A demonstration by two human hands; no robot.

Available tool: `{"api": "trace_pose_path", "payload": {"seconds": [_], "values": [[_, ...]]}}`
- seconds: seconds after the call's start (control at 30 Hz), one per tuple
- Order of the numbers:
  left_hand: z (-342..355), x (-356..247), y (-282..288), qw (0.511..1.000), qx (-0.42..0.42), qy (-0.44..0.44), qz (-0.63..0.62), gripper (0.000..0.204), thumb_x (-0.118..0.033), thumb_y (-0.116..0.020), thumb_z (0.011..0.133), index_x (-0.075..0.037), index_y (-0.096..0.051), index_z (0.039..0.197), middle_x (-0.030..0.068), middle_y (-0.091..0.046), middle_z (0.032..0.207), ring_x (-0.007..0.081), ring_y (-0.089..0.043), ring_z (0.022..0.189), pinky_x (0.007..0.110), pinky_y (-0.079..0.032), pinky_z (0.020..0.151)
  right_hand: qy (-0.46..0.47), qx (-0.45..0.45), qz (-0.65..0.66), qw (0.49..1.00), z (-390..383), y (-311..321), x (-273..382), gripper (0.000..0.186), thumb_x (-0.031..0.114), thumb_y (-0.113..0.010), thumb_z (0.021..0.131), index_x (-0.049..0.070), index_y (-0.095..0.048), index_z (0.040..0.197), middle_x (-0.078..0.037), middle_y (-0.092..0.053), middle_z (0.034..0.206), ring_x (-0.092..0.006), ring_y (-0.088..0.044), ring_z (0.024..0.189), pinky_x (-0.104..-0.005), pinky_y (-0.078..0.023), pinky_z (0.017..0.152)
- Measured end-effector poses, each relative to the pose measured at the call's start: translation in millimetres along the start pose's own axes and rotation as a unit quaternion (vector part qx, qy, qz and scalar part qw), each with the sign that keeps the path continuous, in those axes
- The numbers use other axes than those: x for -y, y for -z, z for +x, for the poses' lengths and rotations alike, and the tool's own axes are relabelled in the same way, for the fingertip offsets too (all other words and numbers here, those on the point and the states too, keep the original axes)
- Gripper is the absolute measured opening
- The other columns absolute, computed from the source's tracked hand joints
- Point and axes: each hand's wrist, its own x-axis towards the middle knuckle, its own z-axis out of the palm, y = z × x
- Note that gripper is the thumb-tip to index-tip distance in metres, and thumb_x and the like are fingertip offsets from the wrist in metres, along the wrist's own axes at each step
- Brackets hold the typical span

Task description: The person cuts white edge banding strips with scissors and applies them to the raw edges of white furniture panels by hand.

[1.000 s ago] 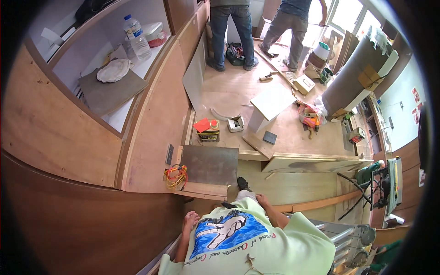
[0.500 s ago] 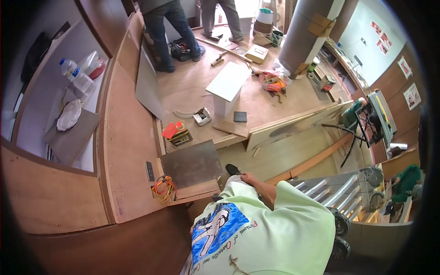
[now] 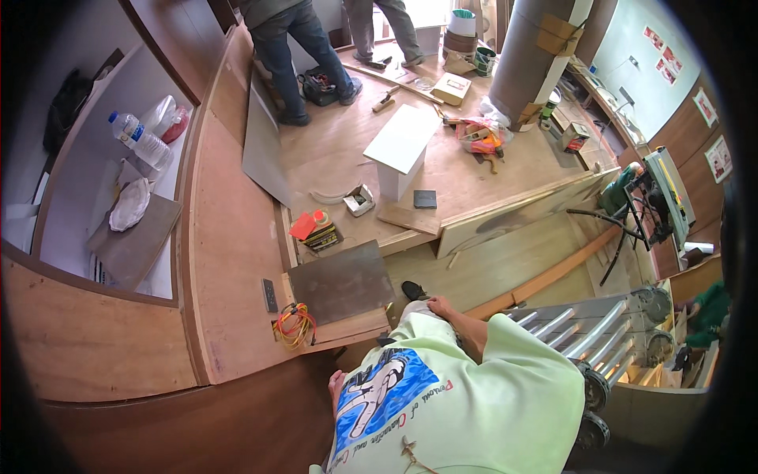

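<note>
My right hand point(image 3: 440, 306) rests on my bent knee, in light-coloured trousers, with its fingers lying over the cloth and nothing in them. My left hand point(image 3: 336, 385) shows only in part at the left side of my pale green shirt point(image 3: 505, 387). The shirt hides most of its fingers, and I cannot make out anything held. Beyond my knees lies a dark brown board point(image 3: 343, 278) on a wooden ledge. A bundle of red and yellow cable point(image 3: 294, 325) hangs beside a black wall socket point(image 3: 270, 295).
An aluminium ladder point(image 3: 580, 328) lies at my right. On the raised wooden floor are a white-topped box point(image 3: 403, 138), a red-capped can point(image 3: 320, 231) and a bag of tools point(image 3: 480, 138). Another person point(image 3: 296, 55) stands at the back. A water bottle point(image 3: 142, 141) sits in the left recess.
The whole view has shifted slightly, so the room sits a little to the right and lower. More of my left hand shows beside the shirt. My right hand stays on the knee.
</note>
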Motion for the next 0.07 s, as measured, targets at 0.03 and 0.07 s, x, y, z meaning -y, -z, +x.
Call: {"api": "trace_pose_path", "payload": {"seconds": [0.03,0.07], "values": [[-2,3,0,1.000,-0.003,0.000,-0.006,0.057,-0.015,-0.064,0.085,0.003,-0.038,0.132,0.0145,-0.064,0.099,0.0204,-0.063,0.086,0.028,-0.052,0.080,0.003,0.002,-0.005,1.000,-1,2,3,0.038,0.028,-0.057,0.075,0.006,-0.070,0.104,-0.018,-0.069,0.099,-0.0303,-0.065,0.094,-0.0364,-0.050,0.085],[-6,-3,11,1.000,-0.005,-0.001,-0.009,0.057,-0.015,-0.064,0.085,0.003,-0.038,0.132,0.0145,-0.064,0.099,0.0204,-0.063,0.086,0.028,-0.052,0.080,0.005,0.003,-0.010,1.000,-3,4,6,0.038,0.029,-0.057,0.075,0.006,-0.070,0.104,-0.018,-0.069,0.099,-0.0301,-0.065,0.094,-0.0363,-0.050,0.085]]}}
